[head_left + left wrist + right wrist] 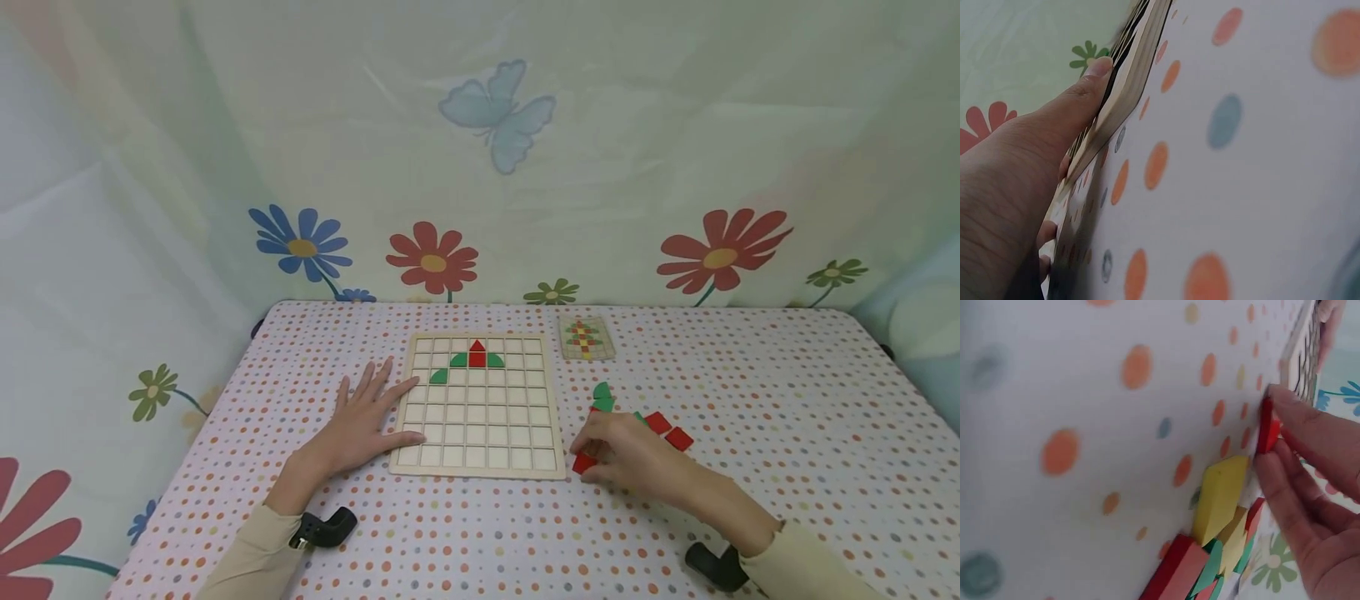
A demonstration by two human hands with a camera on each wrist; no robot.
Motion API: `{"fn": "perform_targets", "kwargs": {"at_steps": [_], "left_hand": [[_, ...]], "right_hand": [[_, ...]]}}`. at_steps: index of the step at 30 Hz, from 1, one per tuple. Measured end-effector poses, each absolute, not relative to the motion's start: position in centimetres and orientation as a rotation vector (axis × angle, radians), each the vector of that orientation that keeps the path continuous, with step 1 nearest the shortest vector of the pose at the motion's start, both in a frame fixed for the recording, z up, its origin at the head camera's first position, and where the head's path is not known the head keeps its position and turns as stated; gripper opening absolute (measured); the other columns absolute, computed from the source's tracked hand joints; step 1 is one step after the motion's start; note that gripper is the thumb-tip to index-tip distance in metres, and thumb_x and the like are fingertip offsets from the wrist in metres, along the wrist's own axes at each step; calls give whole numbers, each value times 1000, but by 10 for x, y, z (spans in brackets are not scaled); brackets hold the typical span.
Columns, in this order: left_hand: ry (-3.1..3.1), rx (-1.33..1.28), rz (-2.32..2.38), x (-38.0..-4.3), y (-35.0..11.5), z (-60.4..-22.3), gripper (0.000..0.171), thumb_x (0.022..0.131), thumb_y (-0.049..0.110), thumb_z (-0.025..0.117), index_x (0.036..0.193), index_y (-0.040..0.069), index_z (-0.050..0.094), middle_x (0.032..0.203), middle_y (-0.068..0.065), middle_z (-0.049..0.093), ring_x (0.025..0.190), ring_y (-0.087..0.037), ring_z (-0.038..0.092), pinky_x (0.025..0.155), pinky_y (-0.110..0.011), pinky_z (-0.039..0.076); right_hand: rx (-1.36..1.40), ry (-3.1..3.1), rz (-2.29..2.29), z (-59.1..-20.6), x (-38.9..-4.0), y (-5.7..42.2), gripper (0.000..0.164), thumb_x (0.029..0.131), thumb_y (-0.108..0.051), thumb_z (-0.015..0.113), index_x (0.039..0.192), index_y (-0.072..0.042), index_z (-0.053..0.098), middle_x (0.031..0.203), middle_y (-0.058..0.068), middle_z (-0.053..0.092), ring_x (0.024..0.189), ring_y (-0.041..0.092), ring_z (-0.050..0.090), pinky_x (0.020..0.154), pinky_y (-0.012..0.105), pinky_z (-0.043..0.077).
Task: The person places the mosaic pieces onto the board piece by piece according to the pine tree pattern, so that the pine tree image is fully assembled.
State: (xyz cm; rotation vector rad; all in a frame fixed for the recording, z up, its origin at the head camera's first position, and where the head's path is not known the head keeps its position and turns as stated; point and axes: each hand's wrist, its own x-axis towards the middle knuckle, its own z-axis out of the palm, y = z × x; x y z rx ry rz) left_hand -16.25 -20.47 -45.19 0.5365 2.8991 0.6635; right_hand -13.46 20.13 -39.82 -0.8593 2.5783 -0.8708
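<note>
A wooden grid board (475,477) lies on the table with a red triangle (477,346), a red square (477,359) and green quarter-round tiles (439,377) set in its upper cells. Fingers spread, my left hand (360,425) rests at the board's left edge, its thumb and a fingertip over the frame. Right of the board, my right hand (630,454) pinches a red tile (1266,428) between thumb and fingers, close over the tablecloth. Under and beyond that hand lie loose tiles, among them a yellow one (1219,497) and red ones (679,439).
A pattern card (587,337) with a tree-like design of coloured shapes lies beyond the board's upper right corner. Loose green tiles (603,396) are between the card and my right hand. A flowered cloth (600,167) hangs behind the dotted table (787,400).
</note>
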Motion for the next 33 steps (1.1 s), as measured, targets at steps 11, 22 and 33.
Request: {"fn": "perform_targets", "kwargs": {"at_steps": [11,22,33], "left_hand": [[2907,544,638,-164,-205,-449,90,90,68,69,164,25,38,175,-15,6,160,-43,-3,121,-73,-6],[2905,545,647,-163,-205,-451,92,89,69,69,164,24,39,175,-17,7,160,-43,-3,121,-72,-6],[2901,557,646,-164,-206,-453,91,90,69,68,164,24,39,175,-17,6,160,-44,-3,120,-74,-5]], "right_hand": [[-575,2584,-844,-389,-142,187,25,72,1,94,89,-7,77,80,-5,68,73,9,60,65,25,55],[-455,2567,-983,-394,-136,190,29,71,2,95,87,-8,73,80,-2,63,74,15,56,65,25,50],[-588,2604,-1058,-398,-132,196,29,72,-2,95,85,-12,71,79,-6,63,71,8,57,63,25,51]]}}
